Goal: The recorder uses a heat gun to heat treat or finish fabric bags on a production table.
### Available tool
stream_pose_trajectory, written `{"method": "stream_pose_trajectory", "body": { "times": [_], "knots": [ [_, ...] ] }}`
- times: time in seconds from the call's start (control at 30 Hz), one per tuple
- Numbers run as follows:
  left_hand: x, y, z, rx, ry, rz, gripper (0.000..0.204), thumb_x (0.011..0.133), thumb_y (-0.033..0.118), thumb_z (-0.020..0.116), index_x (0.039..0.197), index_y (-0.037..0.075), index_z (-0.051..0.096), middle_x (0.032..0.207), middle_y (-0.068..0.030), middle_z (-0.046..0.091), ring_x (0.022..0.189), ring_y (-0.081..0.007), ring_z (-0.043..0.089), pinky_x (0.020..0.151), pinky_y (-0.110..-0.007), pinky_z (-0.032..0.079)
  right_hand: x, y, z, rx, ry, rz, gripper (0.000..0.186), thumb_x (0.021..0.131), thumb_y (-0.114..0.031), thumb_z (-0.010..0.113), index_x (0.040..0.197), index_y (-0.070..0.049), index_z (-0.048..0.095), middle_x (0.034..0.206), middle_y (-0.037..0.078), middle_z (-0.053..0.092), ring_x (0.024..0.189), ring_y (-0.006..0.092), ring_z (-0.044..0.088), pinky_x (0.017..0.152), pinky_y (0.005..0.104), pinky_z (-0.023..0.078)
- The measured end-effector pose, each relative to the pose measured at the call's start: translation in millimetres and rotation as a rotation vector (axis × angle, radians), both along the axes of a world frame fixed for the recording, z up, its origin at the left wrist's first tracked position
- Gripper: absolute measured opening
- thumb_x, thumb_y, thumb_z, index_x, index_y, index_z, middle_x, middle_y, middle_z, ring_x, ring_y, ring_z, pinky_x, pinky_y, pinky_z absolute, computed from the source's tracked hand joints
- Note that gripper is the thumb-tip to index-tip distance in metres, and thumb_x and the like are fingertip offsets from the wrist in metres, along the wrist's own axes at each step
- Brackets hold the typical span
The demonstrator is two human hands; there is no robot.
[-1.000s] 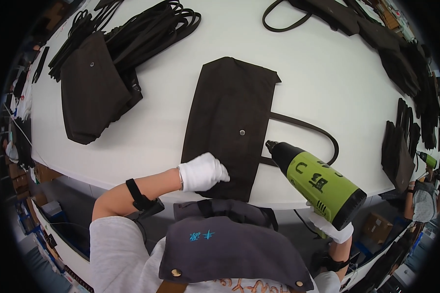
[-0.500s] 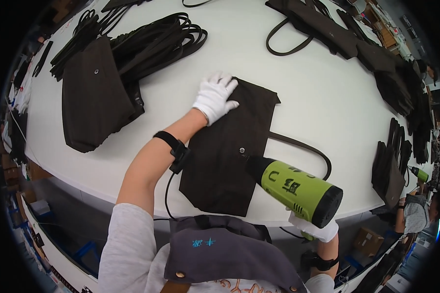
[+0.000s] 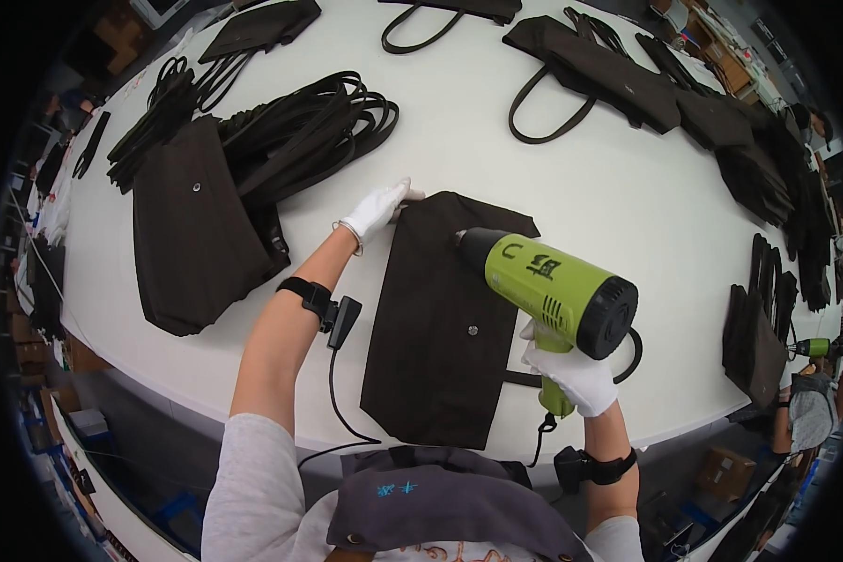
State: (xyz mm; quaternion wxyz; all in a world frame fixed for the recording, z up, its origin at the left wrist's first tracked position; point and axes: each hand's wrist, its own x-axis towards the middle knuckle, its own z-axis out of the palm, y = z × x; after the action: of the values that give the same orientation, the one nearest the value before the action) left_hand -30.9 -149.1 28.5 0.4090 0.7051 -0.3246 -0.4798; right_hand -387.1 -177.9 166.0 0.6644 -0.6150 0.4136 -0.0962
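A dark brown fabric bag lies flat on the white table before me, a small round metal snap on its face. My left hand, in a white glove, is at the bag's upper left corner, fingers stretched out along the edge; their undersides are hidden. Gripped by its handle in my gloved right hand is a green and black heat gun. Its metal nozzle points left, over the upper part of the bag. Partly behind the gun and hand, the bag's strap loops out at the right.
Left of me lies a stack of similar bags with many looped straps. More bags line the far and right edges of the table. At far right another person's sleeve shows near a second green heat gun.
The heat gun has risen from near the snap to the bag's upper part. My left hand has slid off the bag's face to its left edge. The view has shifted.
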Motion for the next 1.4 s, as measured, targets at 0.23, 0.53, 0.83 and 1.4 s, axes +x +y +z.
{"method": "stream_pose_trajectory", "body": {
  "times": [0.23, 0.53, 0.83, 1.4],
  "knots": [
    [2.1, 4.5, 2.8, -0.008, 0.122, 0.062, 0.062, 0.102, 0.049, 0.028, 0.126, 0.001, 0.059, 0.127, -0.0137, 0.059, 0.113, -0.0236, 0.057, 0.099, -0.036, 0.043, 29.7, -11.0, -7.6, 0.065, -0.12, 0.058, 0.023, 0.074, -0.005, 0.069, 0.097, -0.003, 0.065, 0.084, 0.002, 0.063, 0.069, 0.0079, 0.059, 0.061, 0.0253, 0.05],
    [6.3, 15.2, -7.2, -0.067, 0.139, -0.033, 0.056, 0.103, 0.043, 0.033, 0.13, -0.002, 0.054, 0.126, -0.0121, 0.06, 0.113, -0.0215, 0.057, 0.1, -0.034, 0.043, -10.0, -4.5, -12.9, 0.07, -0.18, 0.363, 0.04, 0.073, -0.012, 0.078, 0.109, -0.001, 0.062, 0.095, 0.006, 0.067, 0.087, 0.0151, 0.063, 0.081, 0.0312, 0.053],
    [5.8, 6.0, 5.7, 0.107, -0.136, -0.066, 0.062, 0.094, 0.047, 0.053, 0.132, -0.002, 0.051, 0.126, -0.013, 0.059, 0.112, -0.0171, 0.057, 0.096, -0.031, 0.045, 10.2, -8.1, -25.6, -0.017, -0.051, -0.048, 0.028, 0.076, -0.008, 0.07, 0.103, -0.005, 0.064, 0.091, 0.002, 0.066, 0.075, 0.0075, 0.06, 0.068, 0.0257, 0.051],
    [-112.7, 1.4, 10.5, -0.511, -1.177, -0.719, 0.07, 0.078, 0.046, 0.067, 0.126, -0.001, 0.049, 0.136, -0.0179, 0.046, 0.129, -0.0366, 0.041, 0.109, -0.047, 0.029, -49.8, -19.7, 8.1, -0.232, 0.09, -0.168, 0.037, 0.067, 0.007, 0.069, 0.102, 0.0, 0.061, 0.083, 0.006, 0.062, 0.064, 0.0121, 0.059, 0.056, 0.0252, 0.05]
  ]
}}
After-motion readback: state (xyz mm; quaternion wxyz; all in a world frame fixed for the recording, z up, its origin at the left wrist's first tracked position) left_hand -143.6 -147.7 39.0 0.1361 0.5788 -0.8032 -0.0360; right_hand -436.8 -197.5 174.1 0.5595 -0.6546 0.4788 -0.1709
